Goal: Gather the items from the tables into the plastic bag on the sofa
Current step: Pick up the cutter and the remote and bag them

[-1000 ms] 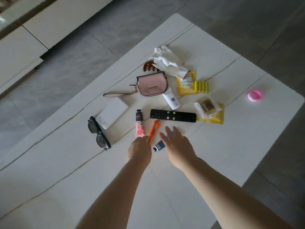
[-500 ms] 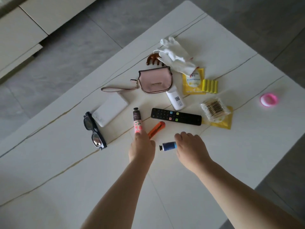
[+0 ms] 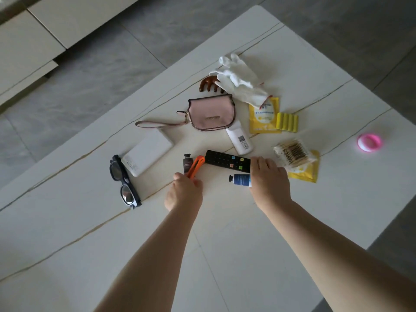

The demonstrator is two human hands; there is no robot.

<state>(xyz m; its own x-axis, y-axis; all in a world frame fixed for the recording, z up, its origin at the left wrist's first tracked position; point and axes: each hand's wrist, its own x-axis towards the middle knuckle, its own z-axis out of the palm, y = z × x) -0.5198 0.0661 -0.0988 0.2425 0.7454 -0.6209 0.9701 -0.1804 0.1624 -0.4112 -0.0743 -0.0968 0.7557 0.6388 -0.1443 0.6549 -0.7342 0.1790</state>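
Items lie scattered on a white table. My left hand is closed around the lower end of an orange utility knife, which crosses a hand cream tube with a brown cap. My right hand grips a small blue tube, and its fingers rest on the right end of a black remote. No plastic bag or sofa is in view.
Beyond the hands lie a pink purse, white gloves, a brown comb, a white bottle, yellow packets, a cotton swab bag and a pink round case. A white power bank and dark glasses lie left.
My left hand has closed on the orange knife and tilted it up over the hand cream tube. My right hand has picked up the blue tube and shifted right onto the remote's end.
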